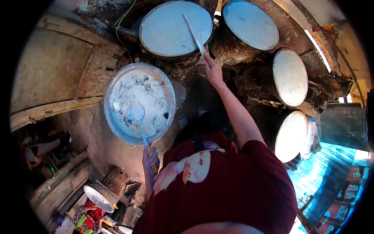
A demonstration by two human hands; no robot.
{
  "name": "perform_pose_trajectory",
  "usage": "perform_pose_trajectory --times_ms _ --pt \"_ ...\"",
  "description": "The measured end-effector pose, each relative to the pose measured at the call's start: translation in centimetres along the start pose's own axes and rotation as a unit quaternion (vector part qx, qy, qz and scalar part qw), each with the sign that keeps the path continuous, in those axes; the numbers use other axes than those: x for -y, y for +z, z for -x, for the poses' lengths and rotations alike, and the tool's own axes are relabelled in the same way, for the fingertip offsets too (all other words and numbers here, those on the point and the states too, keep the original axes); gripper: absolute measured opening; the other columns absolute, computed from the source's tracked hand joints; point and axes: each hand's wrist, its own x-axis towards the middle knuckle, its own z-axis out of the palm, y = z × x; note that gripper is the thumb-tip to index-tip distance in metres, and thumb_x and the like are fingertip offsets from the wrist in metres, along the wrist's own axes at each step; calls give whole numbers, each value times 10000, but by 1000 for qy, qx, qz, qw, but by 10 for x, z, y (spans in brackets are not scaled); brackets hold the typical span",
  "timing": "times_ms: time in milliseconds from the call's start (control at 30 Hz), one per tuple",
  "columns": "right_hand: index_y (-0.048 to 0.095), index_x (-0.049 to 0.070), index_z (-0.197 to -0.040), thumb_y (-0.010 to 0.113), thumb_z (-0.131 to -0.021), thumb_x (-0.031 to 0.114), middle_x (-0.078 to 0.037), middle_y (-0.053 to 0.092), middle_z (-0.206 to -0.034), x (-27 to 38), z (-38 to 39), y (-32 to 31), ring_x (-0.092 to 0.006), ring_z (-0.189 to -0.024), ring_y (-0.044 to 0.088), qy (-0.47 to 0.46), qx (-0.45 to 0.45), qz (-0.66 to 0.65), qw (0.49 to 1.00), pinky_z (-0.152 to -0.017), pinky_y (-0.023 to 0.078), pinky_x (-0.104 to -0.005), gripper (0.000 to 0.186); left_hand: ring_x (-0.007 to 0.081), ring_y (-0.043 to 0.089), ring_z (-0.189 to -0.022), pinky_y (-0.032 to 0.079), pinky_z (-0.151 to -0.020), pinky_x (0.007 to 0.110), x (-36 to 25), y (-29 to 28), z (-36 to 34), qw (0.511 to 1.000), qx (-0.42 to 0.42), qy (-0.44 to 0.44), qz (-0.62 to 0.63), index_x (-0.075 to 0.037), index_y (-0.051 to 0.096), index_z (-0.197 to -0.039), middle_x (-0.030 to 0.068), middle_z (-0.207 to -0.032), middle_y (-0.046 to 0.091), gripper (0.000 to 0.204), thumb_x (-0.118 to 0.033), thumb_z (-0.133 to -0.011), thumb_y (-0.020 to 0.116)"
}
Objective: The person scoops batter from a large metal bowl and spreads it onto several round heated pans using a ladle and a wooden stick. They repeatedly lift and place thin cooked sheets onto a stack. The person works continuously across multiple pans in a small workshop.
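Note:
My left hand (151, 158) is closed around the handle of a ladle (136, 112). The ladle's bowl, coated in white, rests in a wide metal basin (169, 117) of pale, dark-speckled mix. My right hand (213, 71) grips the lower end of a long flat spatula (193, 33), smeared white. Its blade reaches over a large round griddle (163, 27) covered with a smooth white layer, and its far tip lies near the middle of that layer. Whether the blade presses into the layer, I cannot tell.
More round griddles with white layers, one at the upper right (251, 24) and two down the right side, (290, 77) curve around me. Worn wooden boards (50, 62) stand left. At the lower left is a small white-topped round pan (98, 198); another person (43, 150) is beyond.

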Motion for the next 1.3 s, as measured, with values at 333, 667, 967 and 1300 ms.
perform_pose_trajectory --times_ms 333,667,967,1300 --pt "577 76 -1421 575 -1038 219 -208 686 -1256 -23 -85 -21 -403 -1145 652 -40 -50 51 997 -920 519 -435 409 58 316 -415 305 -301 191 -4 -5 -2 998 44 6 47 -16 472 -1353 7 -734 398 382 -310 -1128 377" --pt "513 146 -1515 521 -1087 192 102 448 -720 12 48 -17 9 -531 312 146 194 -244 939 -447 253 -196 430 54 356 -435 294 -327 205 -24 -60 -16 995 59 -7 83 -91 539 -1304 -28 -692 417 374 -391 -1103 441" --pt "438 151 -1543 408 -1098 276 -56 638 -716 110 168 28 -109 -525 591 216 597 -39 772 -457 494 -279 463 79 380 -448 328 -369 251 -60 -81 -68 933 -184 72 -301 -85 510 -1291 -16 -688 419 375 -397 -1085 484" --pt "536 141 -1484 447 -1088 245 -24 578 -675 114 185 67 -66 -509 507 167 582 -13 796 -460 435 -239 419 291 666 -598 536 -540 446 -71 -185 -147 633 -264 134 -716 7 546 -1178 184 -762 655 374 -339 -1037 552"
